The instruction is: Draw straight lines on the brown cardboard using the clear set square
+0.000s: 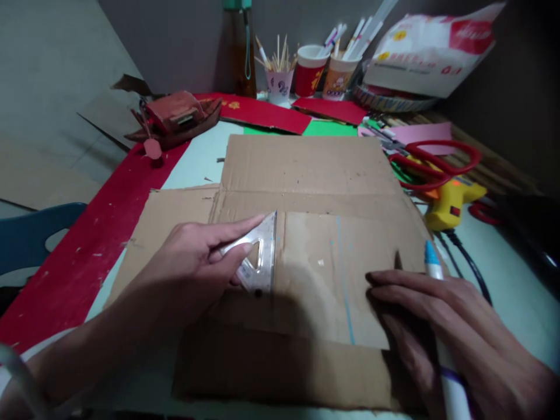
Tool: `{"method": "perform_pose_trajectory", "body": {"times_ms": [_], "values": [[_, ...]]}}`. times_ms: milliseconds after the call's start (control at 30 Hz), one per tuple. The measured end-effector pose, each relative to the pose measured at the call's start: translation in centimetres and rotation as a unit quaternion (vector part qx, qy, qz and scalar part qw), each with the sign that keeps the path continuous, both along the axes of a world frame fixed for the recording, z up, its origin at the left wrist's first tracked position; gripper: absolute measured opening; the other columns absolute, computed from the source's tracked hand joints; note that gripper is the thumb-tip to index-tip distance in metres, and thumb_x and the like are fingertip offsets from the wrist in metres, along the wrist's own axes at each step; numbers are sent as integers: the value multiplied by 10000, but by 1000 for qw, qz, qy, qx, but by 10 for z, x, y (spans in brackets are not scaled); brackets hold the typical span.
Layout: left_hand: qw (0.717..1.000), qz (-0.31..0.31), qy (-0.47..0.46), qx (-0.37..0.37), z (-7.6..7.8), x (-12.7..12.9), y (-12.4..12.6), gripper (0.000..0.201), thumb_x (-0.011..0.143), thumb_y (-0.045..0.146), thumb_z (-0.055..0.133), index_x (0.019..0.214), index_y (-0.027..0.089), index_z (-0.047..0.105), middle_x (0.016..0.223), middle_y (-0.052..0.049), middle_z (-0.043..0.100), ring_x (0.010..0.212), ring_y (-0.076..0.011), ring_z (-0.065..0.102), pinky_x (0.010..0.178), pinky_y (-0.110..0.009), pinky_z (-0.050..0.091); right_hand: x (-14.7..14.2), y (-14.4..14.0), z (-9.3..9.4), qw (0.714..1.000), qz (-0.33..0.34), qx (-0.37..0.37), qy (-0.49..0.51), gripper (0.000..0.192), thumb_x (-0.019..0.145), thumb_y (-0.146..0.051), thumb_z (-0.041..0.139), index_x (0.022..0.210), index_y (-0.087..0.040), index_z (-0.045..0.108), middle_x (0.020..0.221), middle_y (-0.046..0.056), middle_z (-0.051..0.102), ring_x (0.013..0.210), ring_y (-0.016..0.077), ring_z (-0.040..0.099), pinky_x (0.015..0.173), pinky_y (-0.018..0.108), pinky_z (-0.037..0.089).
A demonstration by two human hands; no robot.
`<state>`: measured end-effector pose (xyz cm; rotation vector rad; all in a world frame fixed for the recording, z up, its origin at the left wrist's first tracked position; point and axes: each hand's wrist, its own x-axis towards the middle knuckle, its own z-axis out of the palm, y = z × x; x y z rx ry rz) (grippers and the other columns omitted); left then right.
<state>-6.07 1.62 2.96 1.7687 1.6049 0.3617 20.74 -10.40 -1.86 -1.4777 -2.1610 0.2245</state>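
Left hand (pixel 196 256) drawn into a firm pinch, I grip a set square (pixel 268 254) over the cardboard (pixel 306 163), at nine o'clock from the board's centre; whether it touches, I cannot tell. At four o'clock, my right hand (pixel 455 321) half curls, a marker (pixel 454 391) lodged between the fingers, to the right of a blue line (pixel 347 291). Thin and stiff, the set square looks light and probably slick, best held by its broad body, the long edge left free. Its markings are too faint to read; lettering on the white bag (pixel 420 64) at two o'clock is too blurred.
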Motion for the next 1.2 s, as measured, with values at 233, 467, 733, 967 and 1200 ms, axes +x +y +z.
{"method": "perform_pose_trajectory", "body": {"times_ms": [233, 467, 733, 967, 1200], "values": [[999, -10, -24, -24, 0, -2, 2, 401, 852, 376, 624, 1252, 379, 653, 559, 61, 658, 497, -98, 554, 415, -141, 390, -14, 4, 8, 999, -42, 6, 5, 189, 950, -205, 507, 1122, -226, 583, 1176, 70, 593, 1090, 239, 571, 896, 378, 436], [992, -44, -101, -67, 0, -5, 0, 448, 901, 327, 576, 1349, 347, 581, 574, 66, 615, 298, -61, 448, 271, -150, 373, -16, 8, 15, 999, -21, 34, -16, 189, 963, -217, 443, 1116, -241, 551, 1102, 95, 617, 1007, 264, 604, 828, 417, 473], [992, -70, -93, -50, 0, -5, 0, 462, 927, 305, 533, 1389, 291, 545, 566, 53, 588, 308, -58, 460, 272, -132, 358, -15, 9, 15, 998, -19, 48, -19, 166, 961, -185, 446, 1084, -223, 550, 1089, 91, 626, 1016, 249, 605, 859, 397, 478], [993, -63, -88, -54, -1, -7, -4, 466, 927, 359, 538, 1389, 294, 543, 505, 79, 527, 309, -51, 429, 290, -122, 333, -16, 8, 17, 999, -16, 34, -13, 161, 966, -166, 459, 1087, -193, 562, 1103, 93, 599, 1025, 208, 580, 868, 360, 462], [992, -74, -68, -73, 0, -9, -4, 514, 951, 405, 464, 1430, 219, 496, 509, 62, 507, 330, -83, 467, 311, -153, 368, -12, 8, 9, 999, -12, 44, -22, 209, 960, -183, 435, 1121, -220, 564, 1162, 82, 591, 1072, 206, 589, 872, 346, 490]]}}
